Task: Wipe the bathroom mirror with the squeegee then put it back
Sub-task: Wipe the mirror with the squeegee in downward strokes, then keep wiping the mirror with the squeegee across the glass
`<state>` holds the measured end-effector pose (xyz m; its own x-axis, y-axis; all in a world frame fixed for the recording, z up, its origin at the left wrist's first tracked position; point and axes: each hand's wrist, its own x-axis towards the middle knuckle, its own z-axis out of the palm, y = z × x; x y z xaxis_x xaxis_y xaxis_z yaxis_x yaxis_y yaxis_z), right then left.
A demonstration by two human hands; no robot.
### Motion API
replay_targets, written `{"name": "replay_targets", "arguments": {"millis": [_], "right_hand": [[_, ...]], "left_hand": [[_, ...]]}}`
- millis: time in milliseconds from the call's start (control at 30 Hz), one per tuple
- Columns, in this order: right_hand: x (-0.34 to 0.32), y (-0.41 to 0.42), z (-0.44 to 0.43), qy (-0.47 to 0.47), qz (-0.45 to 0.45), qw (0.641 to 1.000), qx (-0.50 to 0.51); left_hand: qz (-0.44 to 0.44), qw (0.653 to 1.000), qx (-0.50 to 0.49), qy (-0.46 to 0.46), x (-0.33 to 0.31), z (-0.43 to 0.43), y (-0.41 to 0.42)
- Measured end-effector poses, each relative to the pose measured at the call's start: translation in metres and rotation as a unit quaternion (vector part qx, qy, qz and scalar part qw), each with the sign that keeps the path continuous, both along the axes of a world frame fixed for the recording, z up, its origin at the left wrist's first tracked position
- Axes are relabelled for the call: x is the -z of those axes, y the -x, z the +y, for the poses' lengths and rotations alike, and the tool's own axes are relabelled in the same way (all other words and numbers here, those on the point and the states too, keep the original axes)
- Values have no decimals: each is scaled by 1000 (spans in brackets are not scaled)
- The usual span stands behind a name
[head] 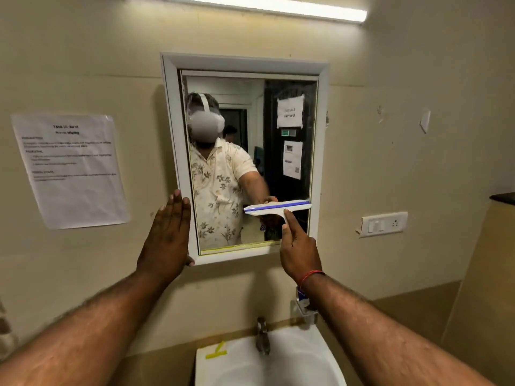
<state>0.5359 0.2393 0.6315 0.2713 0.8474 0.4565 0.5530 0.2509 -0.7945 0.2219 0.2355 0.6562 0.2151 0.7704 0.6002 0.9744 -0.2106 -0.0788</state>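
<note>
White ceramic sink [320, 366] lowest in view; left hand [167, 240] flat, fingers spread straight against white mirror frame [317, 151]; right hand [299, 249] gripping handle of white blue-striped squeegee [277, 207], blade on glass of rectangular wall mirror [276, 162], lower right.

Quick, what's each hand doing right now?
Left hand: open, flat against the mirror frame.
Right hand: closed on the squeegee handle.

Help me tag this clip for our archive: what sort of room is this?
Most likely a bathroom or washroom: a framed mirror hangs on the wall above a white sink with a tap, and the right hand holds a squeegee against the glass.
</note>
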Motion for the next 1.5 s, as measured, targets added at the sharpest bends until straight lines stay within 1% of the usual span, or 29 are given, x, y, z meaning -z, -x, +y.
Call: {"name": "replay_targets", "arguments": {"millis": [267, 500, 833, 967, 1033, 1133, 1200, 1267, 1367, 1433, 1500], "right_hand": [[46, 2, -5, 44, 12, 999, 1], [76, 2, -11, 75, 16, 997, 15], [67, 0, -14, 87, 7, 996, 0], [55, -5, -15, 95, -15, 995, -16], [50, -10, -16, 95, -40, 995, -19], [39, -18, -19, 82, -98, 992, -10], [29, -23, -24, 55, -167, 984, 4], [10, -22, -33, 16, -229, 973, 16], [-28, -16, -40, -60, -296, 953, 17], [-64, -5, -39, -119, -330, 937, -11], [-105, 5, -39, -181, -389, 902, -49]], "left_hand": [[22, 999, -9, 41, 58, -9, 0], [37, 998, -11, 57, 86, -13, 0], [34, 996, -6, 80, 101, -16, 2], [80, 993, 9, 88, 106, -24, 11], [98, 991, 7, 95, 105, -29, 18], [107, 990, 7, 89, 89, -35, 34], [114, 991, 4, 76, 67, -35, 43], [93, 995, 1, 38, 35, -33, 51], [51, 998, 12, -38, -23, -22, 49], [41, 995, 29, -85, -65, -15, 44], [50, 993, 30, -103, -109, -7, 36]]}}
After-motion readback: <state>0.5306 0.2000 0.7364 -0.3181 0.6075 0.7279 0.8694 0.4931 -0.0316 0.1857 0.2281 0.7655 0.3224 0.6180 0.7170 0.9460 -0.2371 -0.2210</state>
